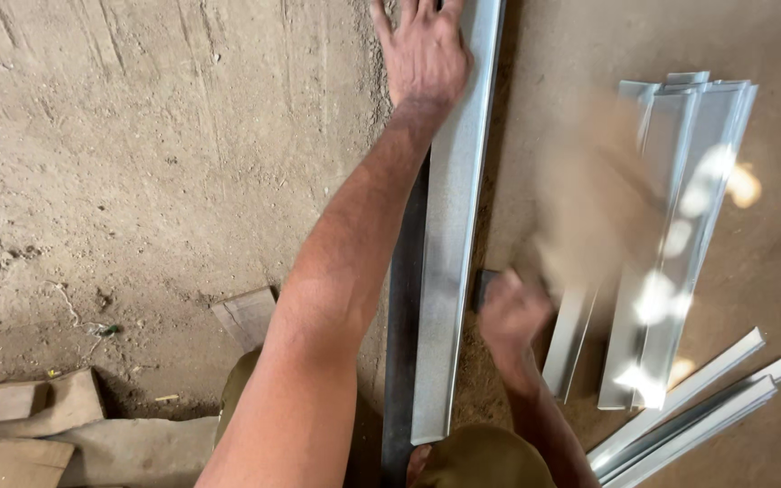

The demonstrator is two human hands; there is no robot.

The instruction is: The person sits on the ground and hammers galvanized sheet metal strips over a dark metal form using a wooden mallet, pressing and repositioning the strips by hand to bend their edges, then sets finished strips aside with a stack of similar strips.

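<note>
My left hand point(422, 50) lies flat, fingers spread, on the top end of a long shiny metal strip point(449, 271) that runs down the middle of the view over a dark bar point(401, 325). My right hand point(510, 312) is closed around a handle right beside the strip. What it holds is smeared into a brown blur point(589, 199) reaching up and to the right, with a small dark piece point(485, 287) showing at the strip's edge. The tool's kind cannot be told.
A stack of similar metal strips point(680, 235) lies on the dirt floor to the right, with several thinner ones point(698, 411) at lower right. Wood scraps point(24, 411) sit at lower left, and a small board point(248, 316) by my left arm.
</note>
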